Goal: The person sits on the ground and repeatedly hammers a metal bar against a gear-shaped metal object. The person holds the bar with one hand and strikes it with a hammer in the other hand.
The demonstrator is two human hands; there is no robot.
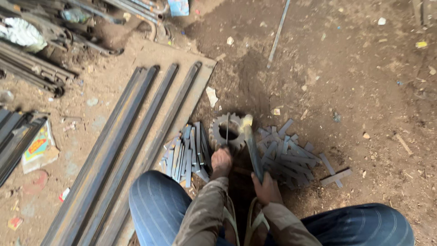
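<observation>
My left hand (221, 161) pinches a thin flat metal strip (227, 132) that stands upright on a large toothed gear (229, 131) lying on the dirt floor. My right hand (266, 189) grips the dark handle of a hammer (251, 148). The hammer's head (246, 121) sits over the gear's right rim, close to the strip's top. A neat stack of short flat strips (187, 152) lies to the left of the gear. Loose strips (291, 152) are scattered in a pile to its right. My knees in blue trousers frame the bottom of the view.
Long dark steel bars (132, 136) lie diagonally on a board at the left. More rods and scrap (36, 64) are heaped at the top left. A thin rod (277, 32) lies on the dirt at the top. A printed packet (38, 148) lies at the far left.
</observation>
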